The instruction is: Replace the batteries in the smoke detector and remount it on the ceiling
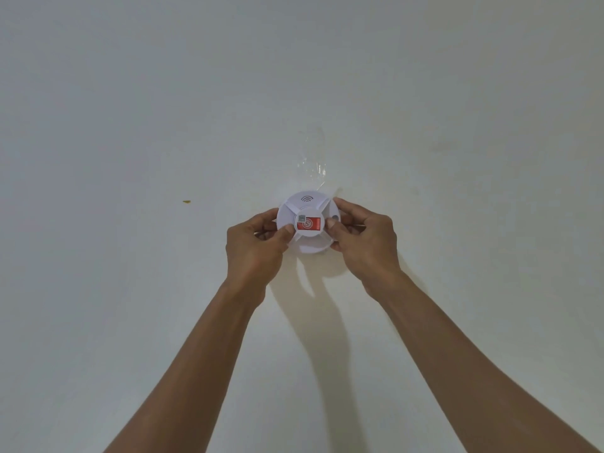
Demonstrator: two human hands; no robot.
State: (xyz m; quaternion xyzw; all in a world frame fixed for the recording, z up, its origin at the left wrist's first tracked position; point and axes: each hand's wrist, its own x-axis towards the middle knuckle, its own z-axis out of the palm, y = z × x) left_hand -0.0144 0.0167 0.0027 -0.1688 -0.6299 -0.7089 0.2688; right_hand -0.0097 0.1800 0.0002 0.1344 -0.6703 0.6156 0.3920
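Observation:
A round white smoke detector [307, 207] sits against the white ceiling [130, 93], near the middle of the view. Its raised centre carries a red and white sticker and, above it, a small arc-shaped sound symbol. My left hand [255, 250] grips the detector's left rim, thumb on the raised centre. My right hand [362, 243] holds the right rim, thumb beside the sticker. Both arms reach up from the bottom of the view. The lower rim and the mounting base are hidden behind the detector and my fingers.
A patch of clear tape [312, 158] glints on the ceiling just above the detector. A small yellowish speck [186, 201] marks the ceiling to the left. My arms cast shadows on the ceiling below the detector.

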